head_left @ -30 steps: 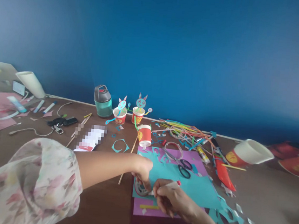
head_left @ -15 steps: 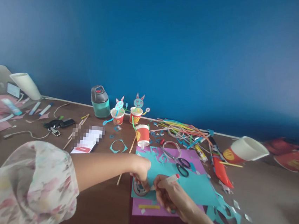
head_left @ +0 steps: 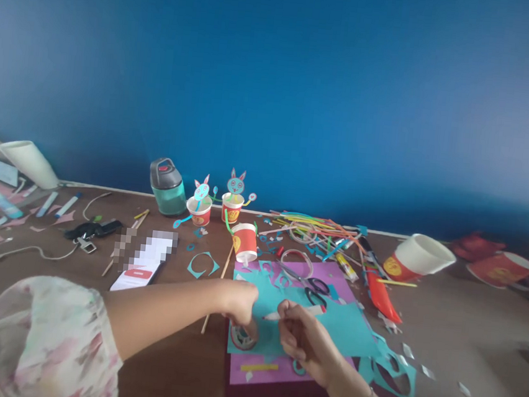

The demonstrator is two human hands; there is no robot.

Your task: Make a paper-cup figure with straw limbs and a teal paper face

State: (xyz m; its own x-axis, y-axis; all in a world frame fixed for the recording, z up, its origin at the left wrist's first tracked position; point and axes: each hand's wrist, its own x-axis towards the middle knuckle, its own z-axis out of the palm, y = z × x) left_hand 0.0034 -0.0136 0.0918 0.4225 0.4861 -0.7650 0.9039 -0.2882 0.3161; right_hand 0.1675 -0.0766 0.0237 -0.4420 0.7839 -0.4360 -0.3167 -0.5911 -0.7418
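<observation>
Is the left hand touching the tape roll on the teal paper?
Touching. The head view shows the left hand with fingers pressed on the tape roll's top edge, no gap, on the teal paper.

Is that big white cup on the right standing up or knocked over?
Knocked over. The big white cup lies on its side on the table, its open mouth turned sideways toward the right, with the red printed end toward the straws.

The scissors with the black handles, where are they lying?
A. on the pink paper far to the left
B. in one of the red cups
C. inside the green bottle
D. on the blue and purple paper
D: the scissors lie flat on the teal-blue paper where it overlaps the purple sheet, just beyond the right hand.
</observation>
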